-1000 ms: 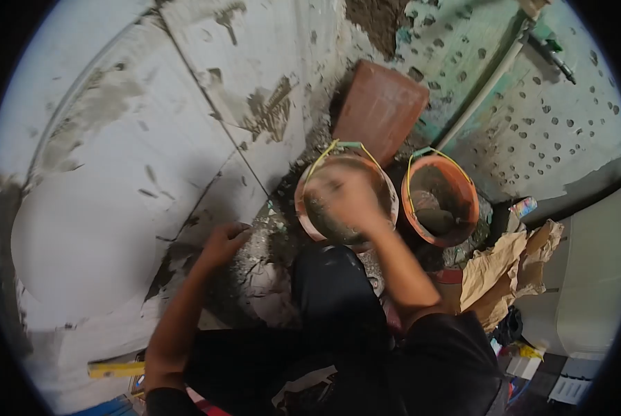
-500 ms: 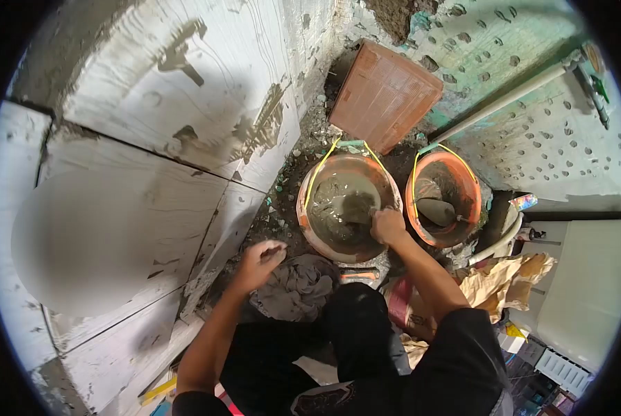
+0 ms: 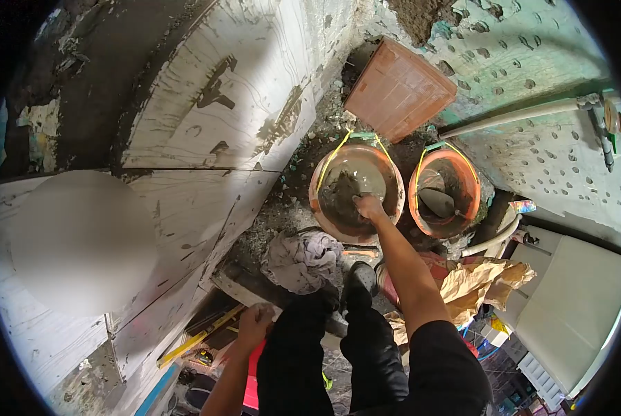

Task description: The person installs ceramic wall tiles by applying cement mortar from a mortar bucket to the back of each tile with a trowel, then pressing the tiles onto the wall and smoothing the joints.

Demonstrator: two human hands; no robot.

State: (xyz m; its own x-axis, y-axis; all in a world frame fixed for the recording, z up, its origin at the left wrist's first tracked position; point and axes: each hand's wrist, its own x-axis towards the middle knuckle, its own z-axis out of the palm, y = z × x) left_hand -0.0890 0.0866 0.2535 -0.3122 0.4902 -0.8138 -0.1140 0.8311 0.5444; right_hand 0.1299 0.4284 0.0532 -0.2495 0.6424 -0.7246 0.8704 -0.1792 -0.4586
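My right hand reaches into the larger orange bucket, its fingers closed on something I cannot make out, at the wet grey mortar. Just right of it stands a smaller orange bucket with a trowel inside. Near my left knee, my left hand hangs low with its fingers curled; whether it holds anything is hidden. A crumpled grey cloth lies in front of my feet, beside an orange-handled tool.
Reddish tiles lean behind the buckets. White marbled panels line the left wall. On the right are torn brown paper, a pale pipe and a white appliance. A yellow level lies at lower left.
My left hand has moved down, away from the cloth. My right hand has shifted left within the larger bucket. The view has tilted, and more of my legs shows.
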